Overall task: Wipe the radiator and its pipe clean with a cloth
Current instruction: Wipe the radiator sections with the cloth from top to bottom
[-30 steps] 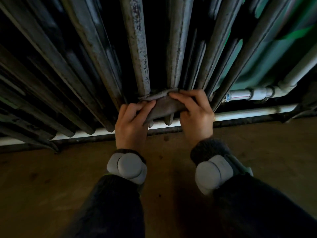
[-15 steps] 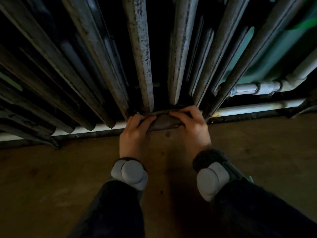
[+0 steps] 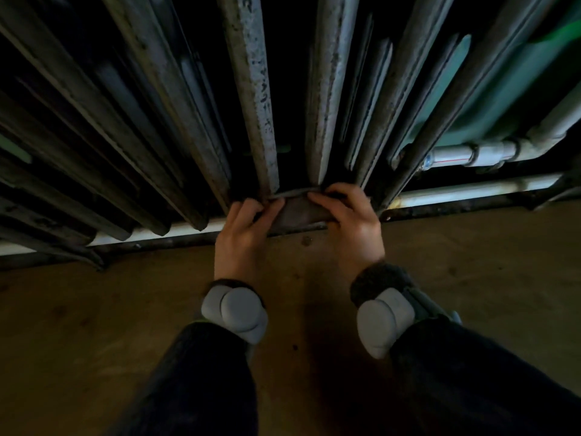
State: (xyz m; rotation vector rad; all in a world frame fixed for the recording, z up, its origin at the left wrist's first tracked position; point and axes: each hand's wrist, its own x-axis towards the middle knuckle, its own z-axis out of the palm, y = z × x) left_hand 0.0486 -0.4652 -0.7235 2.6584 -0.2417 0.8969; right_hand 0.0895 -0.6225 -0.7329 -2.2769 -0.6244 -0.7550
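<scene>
Here the biggest thing is the radiator [image 3: 251,89], a row of tall grey fins with dark specks that fills the whole top of the view. Below it is the brown floor [image 3: 94,309]. A long white pipe [image 3: 471,190] runs low along the wall between the 2, and a shorter pipe [image 3: 490,152] meets the radiator a bit higher up on the right. 2 arms in dark sleeves reach in from the bottom, each with a grey pad at the wrist. The left hand [image 3: 242,237] and the right hand [image 3: 352,221] are near each other at the foot of the 2 middle fins. Each grip is closed on the cloth [image 3: 298,212], with fingers and thumb curled to pinch 1 end, so the cloth is pulled flat between them. The cloth is small and dark. It sits right at the bottom tips of the middle fins, in front of the white pipe. I think the step now is wiping the low ends of these fins. The next move probably needs both hands to hold the cloth tight and slide it to the next fin, or down onto the pipe. It is too dark to tell how much dirt is left.
</scene>
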